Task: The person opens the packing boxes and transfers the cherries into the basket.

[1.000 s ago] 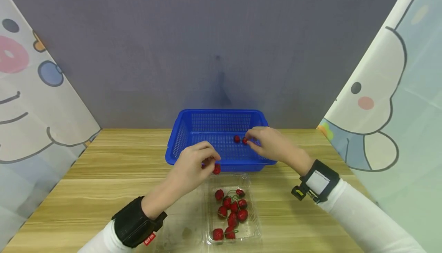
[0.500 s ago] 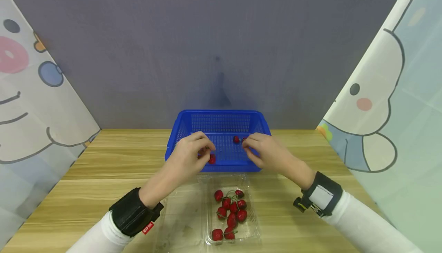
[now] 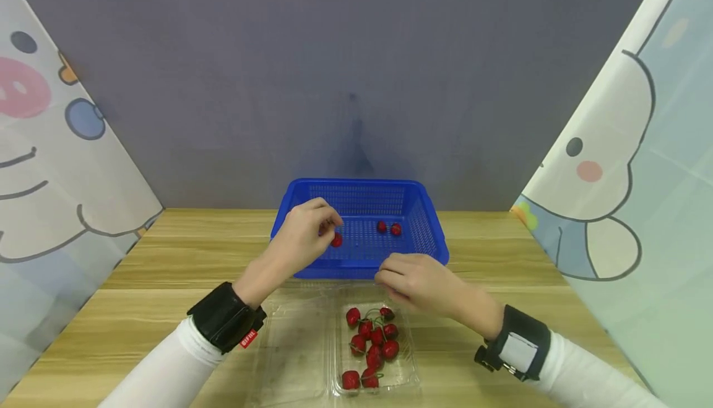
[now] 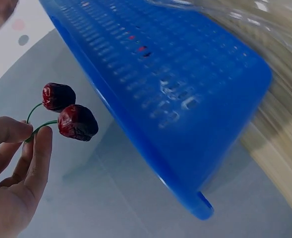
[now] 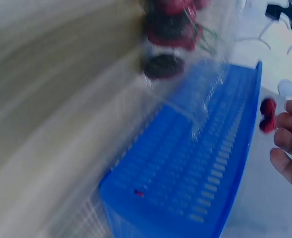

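My left hand is over the left part of a blue plastic basket. In the left wrist view its thumb and fingertips pinch the green stems of two dark red cherries, which hang beyond the basket's rim in that view. Two more cherries lie on the basket floor, right of the middle. My right hand holds nothing; its fingers bend loosely between the basket's front edge and a clear plastic box. Inside that box lies a cluster of cherries, some with green stems.
The clear box's lid is folded out flat to the left. Everything stands on a wood-grain table. A grey panel rises behind the basket, and cartoon-printed sheets slope up on both sides.
My left hand has moved forward over the basket, carrying its cherries. My right hand has come away from a cherry in the basket and drawn back toward the clear box.
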The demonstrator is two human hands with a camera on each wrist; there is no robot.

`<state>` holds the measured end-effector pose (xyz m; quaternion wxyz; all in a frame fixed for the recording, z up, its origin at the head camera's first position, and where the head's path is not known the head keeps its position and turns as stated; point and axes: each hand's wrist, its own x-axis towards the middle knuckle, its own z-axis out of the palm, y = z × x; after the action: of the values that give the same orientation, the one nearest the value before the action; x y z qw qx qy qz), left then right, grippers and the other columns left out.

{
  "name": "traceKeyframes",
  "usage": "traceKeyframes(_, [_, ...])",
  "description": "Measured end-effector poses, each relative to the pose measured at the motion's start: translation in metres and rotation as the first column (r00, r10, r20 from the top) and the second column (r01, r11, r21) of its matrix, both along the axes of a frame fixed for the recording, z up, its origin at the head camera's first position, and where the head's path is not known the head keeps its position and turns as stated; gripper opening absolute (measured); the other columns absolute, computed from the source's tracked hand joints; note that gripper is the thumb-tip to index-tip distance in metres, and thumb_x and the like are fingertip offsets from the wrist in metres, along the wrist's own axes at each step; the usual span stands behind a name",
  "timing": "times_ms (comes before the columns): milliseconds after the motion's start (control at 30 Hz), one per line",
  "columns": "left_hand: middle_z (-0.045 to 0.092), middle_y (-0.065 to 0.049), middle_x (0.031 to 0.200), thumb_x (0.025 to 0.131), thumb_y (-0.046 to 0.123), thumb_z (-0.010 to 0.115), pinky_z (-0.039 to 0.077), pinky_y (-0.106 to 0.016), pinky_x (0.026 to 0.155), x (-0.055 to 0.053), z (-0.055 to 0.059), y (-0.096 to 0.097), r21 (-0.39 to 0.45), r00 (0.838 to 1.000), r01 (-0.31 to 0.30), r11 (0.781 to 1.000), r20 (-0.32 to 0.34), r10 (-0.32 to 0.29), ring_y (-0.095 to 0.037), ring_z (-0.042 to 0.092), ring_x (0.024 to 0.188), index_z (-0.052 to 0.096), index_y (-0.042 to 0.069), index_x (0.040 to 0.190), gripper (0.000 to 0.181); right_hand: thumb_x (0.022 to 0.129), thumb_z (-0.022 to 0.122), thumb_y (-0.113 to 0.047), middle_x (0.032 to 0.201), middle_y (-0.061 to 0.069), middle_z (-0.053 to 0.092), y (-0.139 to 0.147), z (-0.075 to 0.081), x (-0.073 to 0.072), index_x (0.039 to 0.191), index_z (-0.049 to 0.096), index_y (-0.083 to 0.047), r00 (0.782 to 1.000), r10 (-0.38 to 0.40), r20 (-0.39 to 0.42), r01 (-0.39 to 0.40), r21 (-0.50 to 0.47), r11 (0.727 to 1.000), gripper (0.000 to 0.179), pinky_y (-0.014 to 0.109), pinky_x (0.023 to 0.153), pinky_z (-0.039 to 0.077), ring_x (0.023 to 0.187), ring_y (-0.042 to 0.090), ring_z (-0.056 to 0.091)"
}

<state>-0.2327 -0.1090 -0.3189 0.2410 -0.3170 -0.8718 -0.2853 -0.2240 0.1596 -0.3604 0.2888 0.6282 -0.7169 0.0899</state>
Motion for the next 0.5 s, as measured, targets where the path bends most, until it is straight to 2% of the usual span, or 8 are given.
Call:
traceKeyframes(67, [0.066, -0.005, 0.091, 0.086, -0.012, 0.068, 0.054, -0.025, 0.064, -0.004, 0.0, -0.001, -0.012, 1.0, -0.014, 1.0, 0.007, 0.014, -0.014, 0.062, 0.076, 0.075, 0.005, 0.089, 0.018, 0.085, 0.073, -0.004, 0.09, -0.003, 0.064, -0.003, -0.004, 0.005, 0.098, 0.069, -0.008, 0.999, 0.018, 0.041, -0.019, 0.038, 0.999, 0.014, 0.019, 0.074, 0.054, 0.079, 0.009, 0.061])
traceKeyframes(200, [0.065, -0.006, 0.089, 0.085, -0.012, 0.068, 0.054, -0.026, 0.065, -0.011, -0.001, -0.002, -0.035, 0.999, -0.028, 0.999, 0.017, 0.029, -0.016, 0.063, 0.076, 0.075, 0.004, 0.089, 0.018, 0.087, 0.074, -0.006, 0.087, -0.006, 0.061, -0.007, -0.013, 0.015, 0.097, 0.068, -0.01, 0.99, 0.021, 0.137, -0.037, 0.111, 0.993, 0.012, 0.017, 0.072, 0.052, 0.077, 0.006, 0.058])
traceKeyframes(333, [0.066, -0.007, 0.089, 0.085, -0.013, 0.067, 0.055, -0.026, 0.065, -0.017, -0.001, -0.002, -0.056, 0.999, -0.03, 0.998, 0.024, 0.032, -0.018, 0.064, 0.077, 0.075, 0.003, 0.089, 0.018, 0.093, 0.073, -0.013, 0.093, -0.006, 0.063, -0.011, -0.019, 0.02, 0.1, 0.069, -0.012, 0.983, -0.029, 0.183, -0.006, 0.186, 0.983, 0.009, 0.017, 0.077, 0.053, 0.083, 0.006, 0.06])
traceKeyframes(500, [0.065, -0.007, 0.089, 0.087, -0.012, 0.064, 0.053, -0.026, 0.063, -0.023, 0.0, -0.002, -0.1, 0.998, -0.033, 0.994, 0.055, 0.038, -0.018, 0.063, 0.077, 0.074, 0.003, 0.09, 0.019, 0.096, 0.073, -0.026, 0.105, -0.005, 0.066, -0.014, -0.023, 0.024, 0.112, 0.071, -0.012, 0.971, -0.111, 0.213, 0.047, 0.286, 0.957, 0.02, 0.02, 0.085, 0.053, 0.095, 0.008, 0.062])
